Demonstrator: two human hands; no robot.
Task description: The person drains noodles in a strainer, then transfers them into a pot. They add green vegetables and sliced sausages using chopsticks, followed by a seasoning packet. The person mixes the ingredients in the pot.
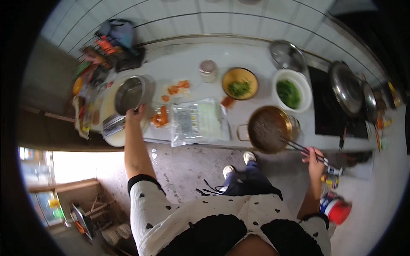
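My left hand [136, 112] is closed on the near rim of a metal bowl [130, 94] at the left of the counter. The bowl is over a pale cutting board [117, 139]; I cannot tell whether it touches the board. A cleaver [113, 125] lies on the board beside that hand. At the right, my right hand [314, 157] grips a pair of dark chopsticks [297, 146]. Their far ends reach into a golden pot [269, 151] of brownish, foamy liquid, which hides the tips.
Between my hands lie a clear plastic package [198, 121] and orange pieces [160, 117]. Behind stand a jar [208, 70], a yellow bowl [228, 77] of chopped greens and a white bowl [308, 87] of leafy greens. A lidded pan [345, 87] occupies the black stove [326, 115].
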